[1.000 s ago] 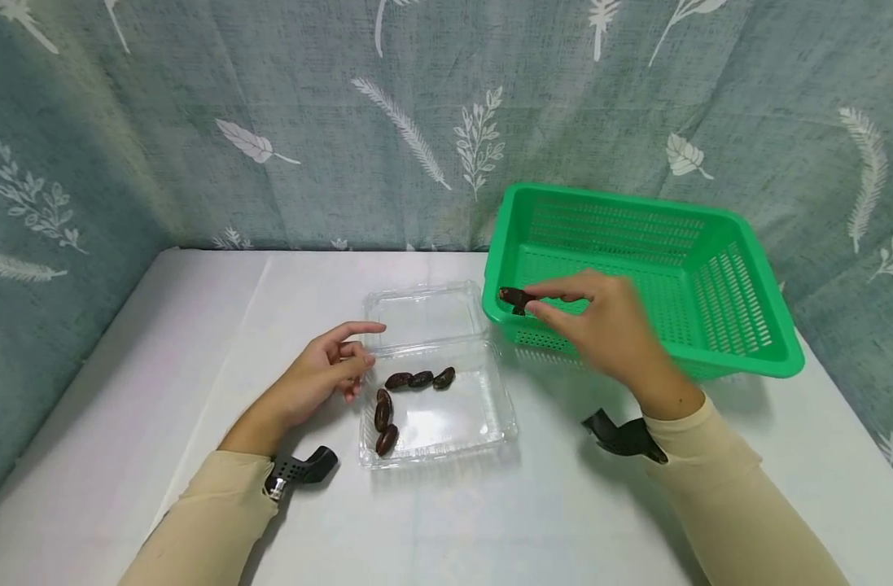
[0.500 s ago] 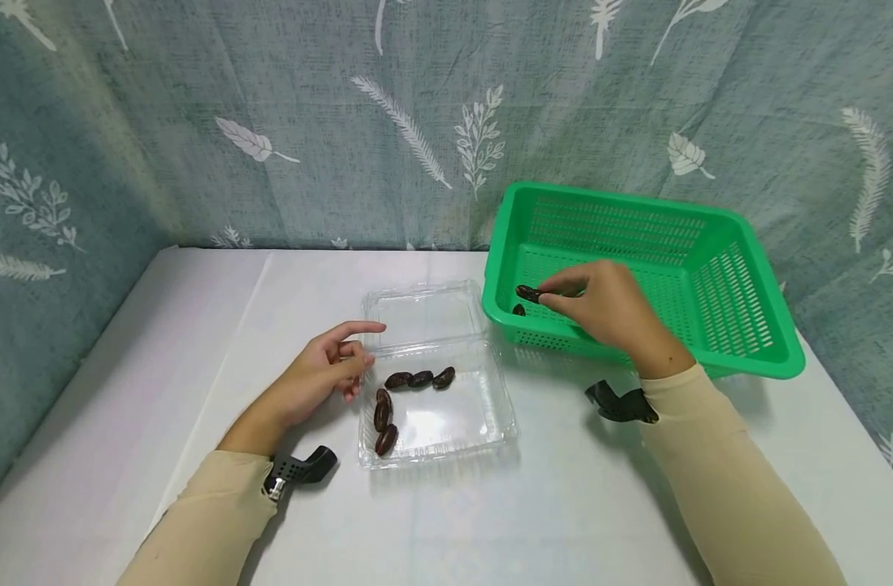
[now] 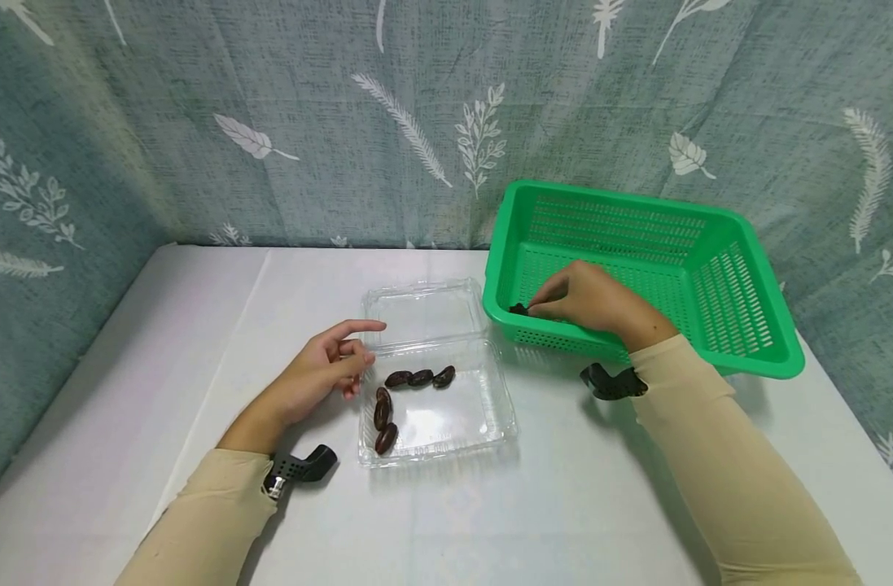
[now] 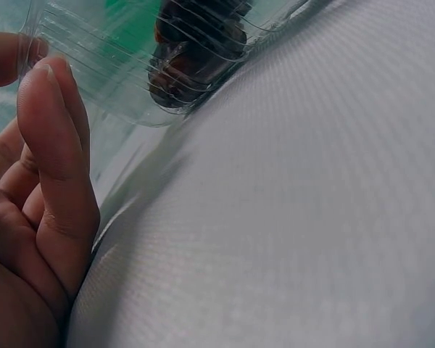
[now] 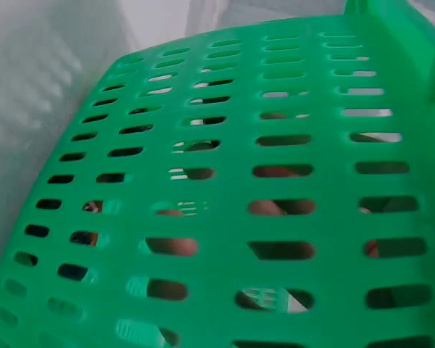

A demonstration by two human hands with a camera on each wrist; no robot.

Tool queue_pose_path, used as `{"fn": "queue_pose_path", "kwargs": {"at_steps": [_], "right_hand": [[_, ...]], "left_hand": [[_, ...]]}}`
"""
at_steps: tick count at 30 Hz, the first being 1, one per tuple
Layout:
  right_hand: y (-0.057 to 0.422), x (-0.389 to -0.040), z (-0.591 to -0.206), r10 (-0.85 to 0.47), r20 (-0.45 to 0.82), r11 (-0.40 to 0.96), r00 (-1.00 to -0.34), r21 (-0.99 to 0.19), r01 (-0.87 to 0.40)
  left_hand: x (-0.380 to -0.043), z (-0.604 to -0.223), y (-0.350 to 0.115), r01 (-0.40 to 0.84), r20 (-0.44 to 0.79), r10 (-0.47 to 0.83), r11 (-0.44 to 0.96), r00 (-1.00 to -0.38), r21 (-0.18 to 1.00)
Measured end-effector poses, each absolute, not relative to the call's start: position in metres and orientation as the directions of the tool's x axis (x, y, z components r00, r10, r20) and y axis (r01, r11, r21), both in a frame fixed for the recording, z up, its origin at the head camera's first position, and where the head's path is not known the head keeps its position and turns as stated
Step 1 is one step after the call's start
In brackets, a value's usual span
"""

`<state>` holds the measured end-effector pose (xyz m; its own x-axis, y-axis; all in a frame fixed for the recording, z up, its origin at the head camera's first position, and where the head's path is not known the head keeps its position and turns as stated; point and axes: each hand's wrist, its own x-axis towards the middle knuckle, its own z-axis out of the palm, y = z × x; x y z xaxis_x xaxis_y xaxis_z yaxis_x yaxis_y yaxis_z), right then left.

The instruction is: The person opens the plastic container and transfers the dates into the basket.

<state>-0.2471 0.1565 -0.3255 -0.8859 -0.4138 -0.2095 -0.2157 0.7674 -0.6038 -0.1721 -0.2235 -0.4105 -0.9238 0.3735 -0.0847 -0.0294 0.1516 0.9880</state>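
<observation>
My right hand (image 3: 588,299) reaches over the front rim into the green plastic basket (image 3: 732,358), thumb and forefinger pinching a dark brown date (image 3: 518,309) low in its left front corner. From the right wrist view, the slotted basket wall (image 5: 232,174) covers most of that hand. A hinged clear plastic container (image 3: 446,448) lies unfolded on the table, several dates (image 3: 420,378) along the back and left of its near half. My left hand (image 3: 325,366) holds its left rim near the hinge with thumb and curled fingers, forefinger stretched out; the thumb (image 4: 54,138) shows at the rim.
A white cloth covers the table (image 3: 446,529). Behind and along the sides hangs a grey-green curtain (image 3: 307,122) with white leaf prints. Each wrist carries a black camera mount (image 3: 299,468). The basket stands close to the container's right side, near the back curtain.
My right hand has lowered the date from above the basket's left rim down into its front corner, beside a date lying there. The left hand and the container stay in place.
</observation>
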Motion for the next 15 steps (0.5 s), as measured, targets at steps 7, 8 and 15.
{"fn": "queue_pose_path", "kwargs": {"at_steps": [7, 8, 15], "right_hand": [[0.1540, -0.2492, -0.3257, -0.476, -0.231, 0.728, -0.849, -0.644, -0.233], [0.1536, -0.2493, -0.3260, -0.482, -0.234, 0.725, -0.844, -0.647, -0.235], [0.1558, -0.2507, -0.3281, -0.483, -0.252, 0.735, -0.839, -0.637, -0.231]], "left_hand": [[-0.1712, -0.4076, -0.2239, -0.047, -0.100, 0.365, 0.152, -0.926, 0.987], [-0.1710, -0.4083, -0.2241, -0.048, -0.101, 0.364, 0.154, -0.926, 0.987], [-0.1728, -0.4102, -0.2223, -0.041, -0.093, 0.373, 0.146, -0.923, 0.988]]}}
